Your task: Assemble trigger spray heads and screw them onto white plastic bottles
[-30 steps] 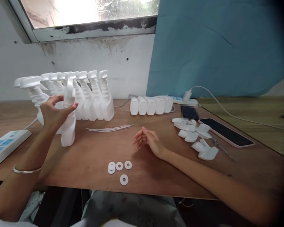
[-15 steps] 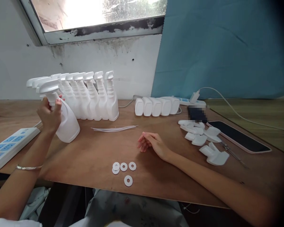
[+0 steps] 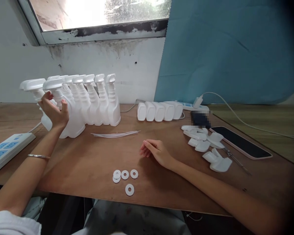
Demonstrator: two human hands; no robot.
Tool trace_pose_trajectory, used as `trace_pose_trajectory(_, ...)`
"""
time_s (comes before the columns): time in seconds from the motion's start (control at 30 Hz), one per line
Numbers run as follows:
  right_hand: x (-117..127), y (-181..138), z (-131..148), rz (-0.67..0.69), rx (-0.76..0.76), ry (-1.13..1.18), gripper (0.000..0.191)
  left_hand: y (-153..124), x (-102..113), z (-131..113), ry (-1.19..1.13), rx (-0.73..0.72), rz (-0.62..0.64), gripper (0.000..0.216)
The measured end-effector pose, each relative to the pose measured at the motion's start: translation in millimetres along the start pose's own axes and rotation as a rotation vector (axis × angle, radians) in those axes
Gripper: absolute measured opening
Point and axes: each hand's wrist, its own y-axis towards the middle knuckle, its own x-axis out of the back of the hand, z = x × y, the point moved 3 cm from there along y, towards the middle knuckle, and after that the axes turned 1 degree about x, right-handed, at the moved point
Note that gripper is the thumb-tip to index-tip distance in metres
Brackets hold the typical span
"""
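A white spray bottle [image 3: 74, 127] with a trigger head stands upright at the front left of a row of similar spray bottles [image 3: 114, 112]. Around its neck, my left hand [image 3: 55, 112] has its thumb and fingers spread apart; whether they still touch it is hard to see. My right hand [image 3: 159, 153] rests on the table with fingers loosely curled in and nothing visible in them. Nearest to it lie several white ring washers [image 3: 129, 185] and a bundle of thin white tubes [image 3: 115, 134].
Several white containers [image 3: 150, 112] stand in a row near the wall. White sprayer parts [image 3: 220, 163], a metal tool [image 3: 237, 161] and a phone [image 3: 242, 143] lie at the right. A power strip [image 3: 12, 148] lies at the left edge, another [image 3: 186, 106] at the back.
The spray bottle, held tilted in my left hand before, now stands upright against the row. My left fingers have spread from its neck. My right hand has hardly moved.
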Motion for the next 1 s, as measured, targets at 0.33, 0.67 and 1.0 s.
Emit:
trace_pose_trajectory(0.33, 52.9, 6.0, 6.4, -0.5, -0.029, -1.434, 0.03, -12.6, 19.5, -89.2, -0.286, -0.198, 0.334, 0.024)
trace_pose_trajectory(0.67, 83.8, 5.4, 4.0, -0.548, -0.383, -1.404, 0.03, -99.2, 14.7, -192.3, -0.652, -0.516, 1.916, 0.033)
trace_pose_trajectory(1.0, 51.4, 8.7, 8.2, -0.118, -0.065, -1.544, 0.028, -105.0, 1.0, -178.7, -0.786, -0.479, 1.889, 0.014)
